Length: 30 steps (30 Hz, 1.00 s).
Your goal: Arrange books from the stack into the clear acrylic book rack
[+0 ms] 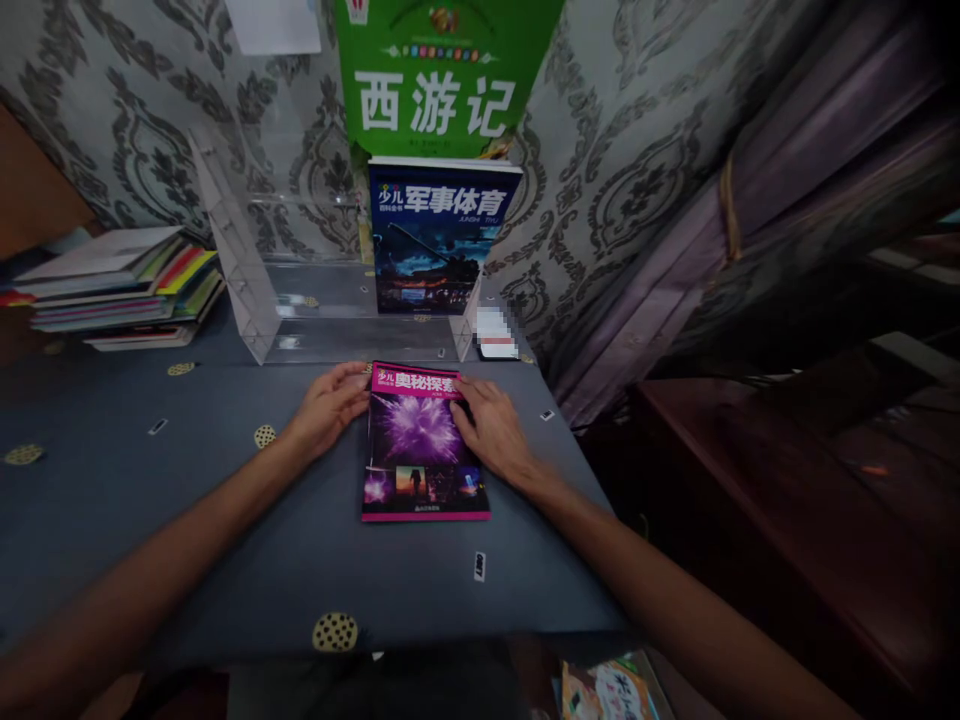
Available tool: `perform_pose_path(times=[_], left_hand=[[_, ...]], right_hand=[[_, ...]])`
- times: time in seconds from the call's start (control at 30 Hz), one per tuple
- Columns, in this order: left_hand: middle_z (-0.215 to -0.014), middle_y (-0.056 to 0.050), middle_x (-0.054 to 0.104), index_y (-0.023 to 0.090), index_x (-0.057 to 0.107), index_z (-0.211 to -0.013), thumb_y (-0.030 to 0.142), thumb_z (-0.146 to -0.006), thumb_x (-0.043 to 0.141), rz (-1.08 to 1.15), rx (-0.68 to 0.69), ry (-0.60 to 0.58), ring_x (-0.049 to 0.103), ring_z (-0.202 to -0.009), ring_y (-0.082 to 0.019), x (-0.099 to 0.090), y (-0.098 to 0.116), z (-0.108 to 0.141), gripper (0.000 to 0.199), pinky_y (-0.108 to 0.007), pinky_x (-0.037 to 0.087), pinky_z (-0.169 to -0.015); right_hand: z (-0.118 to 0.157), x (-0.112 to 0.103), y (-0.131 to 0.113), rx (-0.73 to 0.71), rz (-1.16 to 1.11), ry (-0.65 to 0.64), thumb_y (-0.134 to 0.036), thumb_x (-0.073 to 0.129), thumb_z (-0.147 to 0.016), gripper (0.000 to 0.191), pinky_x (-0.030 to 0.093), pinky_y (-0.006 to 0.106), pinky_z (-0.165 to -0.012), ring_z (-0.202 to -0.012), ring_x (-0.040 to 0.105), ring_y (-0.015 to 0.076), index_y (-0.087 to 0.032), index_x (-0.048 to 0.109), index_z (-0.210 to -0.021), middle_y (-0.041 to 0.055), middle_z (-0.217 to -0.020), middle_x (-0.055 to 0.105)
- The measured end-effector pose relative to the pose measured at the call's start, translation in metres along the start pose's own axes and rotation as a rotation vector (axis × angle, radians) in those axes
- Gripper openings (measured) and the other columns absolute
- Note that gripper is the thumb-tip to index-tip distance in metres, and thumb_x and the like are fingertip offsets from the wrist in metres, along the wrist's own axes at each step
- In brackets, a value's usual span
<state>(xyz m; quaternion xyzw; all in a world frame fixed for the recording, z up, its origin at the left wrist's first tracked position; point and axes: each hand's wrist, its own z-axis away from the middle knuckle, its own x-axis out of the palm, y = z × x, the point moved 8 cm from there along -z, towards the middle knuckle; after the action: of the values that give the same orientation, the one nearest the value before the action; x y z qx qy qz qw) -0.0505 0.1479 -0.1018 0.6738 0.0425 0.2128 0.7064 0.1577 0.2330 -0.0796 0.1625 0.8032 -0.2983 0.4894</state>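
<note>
A pink and purple book [420, 440] lies flat, cover up, on the blue-grey tablecloth [285, 530]. Beside its upper left edge is my left hand [330, 408], fingers extended and holding nothing. My right hand [489, 422] rests on the book's upper right part with its fingers apart, covering some of the title. Behind the book stands a clear acrylic rack [315, 342]. A dark blue book [435, 240] with a tank on its cover is upright in the rack's right part, and a green book [442, 90] stands above and behind it.
Stacked books and papers [127, 285] sit at the back left. A small white and dark item [496, 335] is right of the rack. Patterned wallpaper is behind, with a tied curtain [637, 280] at the right. Dark red furniture [750, 530] stands beyond the table's right edge.
</note>
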Motion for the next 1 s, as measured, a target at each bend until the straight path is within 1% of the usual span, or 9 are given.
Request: perform_pose_path(times=[0.17,0.3,0.4,0.43,0.5,0.6,0.7,0.8,1.0], left_hand=[[-0.105,-0.013,0.076,0.013,0.069,-0.105,0.023,-0.082,0.074,0.128,-0.202,-0.179,0.074,-0.09,-0.022,0.03,-0.016,0.013,0.026,-0.03,0.061,-0.077],[-0.109,-0.013,0.076,0.013,0.07,-0.109,0.024,-0.082,0.075,0.194,-0.158,-0.199,0.074,-0.095,-0.024,0.034,-0.005,0.015,0.029,-0.032,0.062,-0.079],[-0.109,-0.012,0.076,0.014,0.071,-0.107,0.025,-0.082,0.075,0.214,-0.104,-0.183,0.072,-0.103,-0.026,0.03,0.005,0.013,0.027,-0.036,0.061,-0.088],[-0.108,-0.012,0.076,0.014,0.071,-0.105,0.026,-0.082,0.075,0.216,-0.089,-0.168,0.072,-0.104,-0.026,0.028,0.008,0.012,0.026,-0.037,0.06,-0.09],[-0.105,-0.01,0.077,0.014,0.072,-0.102,0.026,-0.082,0.075,0.219,-0.055,-0.127,0.072,-0.103,-0.026,0.023,0.012,0.01,0.024,-0.037,0.06,-0.091],[-0.099,-0.007,0.078,0.015,0.074,-0.097,0.027,-0.08,0.077,0.231,0.01,-0.054,0.073,-0.099,-0.024,0.015,0.017,0.007,0.021,-0.037,0.06,-0.091],[-0.095,-0.005,0.079,0.016,0.074,-0.095,0.026,-0.08,0.077,0.264,0.035,0.004,0.073,-0.096,-0.022,0.008,0.018,0.005,0.019,-0.036,0.059,-0.093],[-0.096,-0.005,0.078,0.016,0.074,-0.096,0.024,-0.08,0.077,0.324,0.057,0.057,0.072,-0.099,-0.022,0.003,0.019,0.003,0.019,-0.036,0.055,-0.098],[-0.094,-0.005,0.078,0.016,0.074,-0.093,0.025,-0.076,0.082,0.327,0.064,0.116,0.071,-0.103,-0.022,0.003,0.021,0.004,0.021,-0.034,0.054,-0.1]], right_hand=[[0.001,0.0,-0.001,-0.001,-0.062,-0.01,-0.027,0.044,-0.097,0.04,0.046,0.046,-0.102,-0.118,0.059,0.031,-0.011,0.06,-0.131,0.0173,-0.127,0.066],[0.004,-0.006,0.004,0.08,-0.279,0.06,-0.037,0.043,-0.099,0.052,0.05,0.045,-0.098,-0.113,0.062,0.0295,-0.013,0.044,-0.146,0.0158,-0.126,0.066],[0.005,-0.006,0.007,0.179,-0.633,0.086,-0.047,0.05,-0.097,0.061,0.055,0.037,-0.076,-0.084,0.068,0.0233,-0.015,0.038,-0.149,0.0084,-0.099,0.073],[0.005,-0.002,0.008,0.22,-0.768,0.065,-0.051,0.054,-0.095,0.062,0.054,0.033,-0.066,-0.071,0.065,0.0199,-0.016,0.042,-0.145,0.0038,-0.085,0.071],[0.004,0.008,0.005,0.295,-1.027,-0.026,-0.057,0.062,-0.089,0.057,0.042,0.023,-0.047,-0.05,0.051,0.0124,-0.017,0.055,-0.13,-0.0048,-0.064,0.059],[0.004,0.018,-0.007,0.345,-1.304,-0.195,-0.06,0.073,-0.079,0.05,0.026,0.018,-0.037,-0.041,0.035,0.0058,-0.018,0.065,-0.104,-0.0089,-0.057,0.049],[0.007,0.021,-0.02,0.308,-1.449,-0.349,-0.055,0.082,-0.071,0.047,0.031,0.017,-0.036,-0.042,0.041,0.0047,-0.017,0.067,-0.095,-0.0075,-0.061,0.055],[0.012,0.022,-0.03,0.244,-1.51,-0.491,-0.047,0.085,-0.072,0.042,0.039,0.017,-0.039,-0.045,0.051,0.0059,-0.016,0.066,-0.093,-0.0047,-0.064,0.062],[0.014,0.021,-0.033,0.197,-1.52,-0.484,-0.042,0.082,-0.079,0.034,0.043,0.015,-0.041,-0.05,0.058,0.007,-0.015,0.067,-0.093,-0.0024,-0.067,0.067]])
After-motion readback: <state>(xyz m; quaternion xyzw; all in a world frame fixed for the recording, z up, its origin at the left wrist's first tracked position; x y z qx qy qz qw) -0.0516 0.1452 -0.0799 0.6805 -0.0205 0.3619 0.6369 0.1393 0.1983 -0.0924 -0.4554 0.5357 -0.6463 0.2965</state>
